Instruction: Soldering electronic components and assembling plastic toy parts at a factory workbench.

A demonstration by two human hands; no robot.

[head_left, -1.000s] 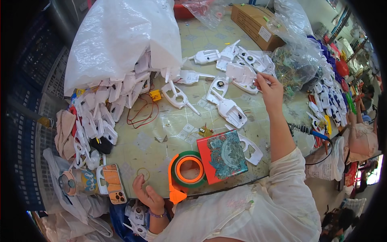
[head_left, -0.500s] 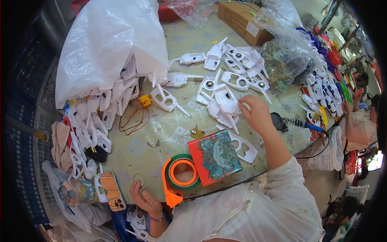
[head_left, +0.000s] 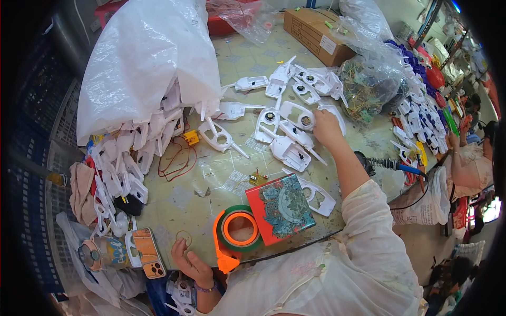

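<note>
Pinched fingers of my right hand point(head_left: 329, 129) close on the edge of a white plastic shell with a round speaker point(head_left: 298, 116). Part of a neighbouring white shell point(head_left: 336, 117) is hidden behind that hand. Just nearer lies an open-backed white handle shell point(head_left: 290, 154), beside a narrower one. My left hand point(head_left: 194, 266) rests at the table's near edge, palm up and empty, its fingers loosely apart. Between my arms are an orange tape dispenser with green tape point(head_left: 226, 231) and a red box with a teal patterned top point(head_left: 284, 205). One white ring-shaped shell point(head_left: 319, 199) sticks out past the box.
A large white bag point(head_left: 147, 63) spills white shells at the left, near a yellow part with red wires point(head_left: 191, 137). A phone point(head_left: 147, 253) and jar stand front left. On the right are a soldering iron holder point(head_left: 387, 162) and a bag of wires point(head_left: 366, 87). A carton point(head_left: 316, 37) stands behind.
My right hand has moved farther away over the shells. The speaker shell has shifted left and nearer, and the open-backed shell lies nearer too. My left hand has barely moved.
</note>
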